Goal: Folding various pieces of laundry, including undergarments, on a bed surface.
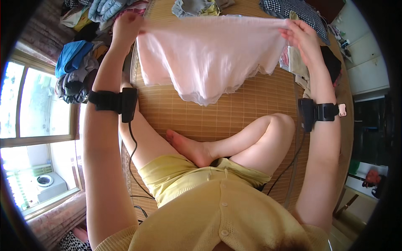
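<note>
A thin pale pink cloth (pixel 204 56) with a wavy lower edge is stretched wide between my hands above a woven bamboo mat (pixel 194 119). At its upper left corner my left hand (pixel 130 26) is closed on the fabric. My right hand (pixel 298 36) pinches the upper right corner between thumb and fingers. The cloth's lower part hangs in loose folds. Each forearm bears a black strapped device with a cable. What kind of garment or cloth it is, I cannot tell.
Piled clothes, with a blue garment (pixel 73 58) among them, lie at the left by the window. A grey and yellow garment (pixel 196 8) lies beyond the cloth. A checked fabric item (pixel 295 17) and folded beige clothing (pixel 298 62) are at the right. My crossed legs rest on the mat.
</note>
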Demonstrator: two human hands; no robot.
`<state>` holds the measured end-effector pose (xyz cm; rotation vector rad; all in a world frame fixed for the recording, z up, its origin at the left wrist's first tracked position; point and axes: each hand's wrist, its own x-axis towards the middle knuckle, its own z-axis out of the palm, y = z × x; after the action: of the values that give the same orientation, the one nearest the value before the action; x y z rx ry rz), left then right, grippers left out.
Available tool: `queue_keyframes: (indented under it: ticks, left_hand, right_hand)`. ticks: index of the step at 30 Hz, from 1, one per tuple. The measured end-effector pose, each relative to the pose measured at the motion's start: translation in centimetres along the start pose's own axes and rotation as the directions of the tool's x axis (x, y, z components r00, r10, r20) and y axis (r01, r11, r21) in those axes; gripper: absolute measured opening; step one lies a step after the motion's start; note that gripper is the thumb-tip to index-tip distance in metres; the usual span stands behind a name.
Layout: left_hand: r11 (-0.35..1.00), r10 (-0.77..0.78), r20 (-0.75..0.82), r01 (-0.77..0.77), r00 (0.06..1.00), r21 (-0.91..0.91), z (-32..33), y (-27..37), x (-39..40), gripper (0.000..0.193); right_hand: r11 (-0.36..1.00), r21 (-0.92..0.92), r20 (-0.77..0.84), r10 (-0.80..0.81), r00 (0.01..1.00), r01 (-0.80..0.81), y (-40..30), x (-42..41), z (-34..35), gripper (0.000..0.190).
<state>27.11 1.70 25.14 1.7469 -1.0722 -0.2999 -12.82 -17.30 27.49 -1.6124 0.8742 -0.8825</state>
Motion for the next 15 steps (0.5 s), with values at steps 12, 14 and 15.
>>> queue_keyframes:
  ticks: [12, 14, 15]
  left_hand:
    - [0.945, 0.284, -0.205, -0.238, 0.937, 0.222, 1.2, -0.4, -9.9, 0.009]
    - [0.899, 0.277, -0.153, -0.2, 0.948, 0.39, 3.3, -4.3, -13.6, 0.01]
    - [0.969, -0.052, -0.073, 0.068, 0.996, 0.24, 4.7, -5.1, -15.4, 0.011]
  right_hand:
    - [0.993, -0.035, -0.078, -0.114, 0.99, 0.111, 6.1, -6.4, 0.0, 0.016]
    - [0.994, -0.095, 0.01, 0.046, 0.999, -0.045, 10.3, -9.0, 1.3, 0.015]
    - [0.993, -0.095, 0.032, 0.08, 0.996, -0.077, 13.5, -10.1, 1.4, 0.013]
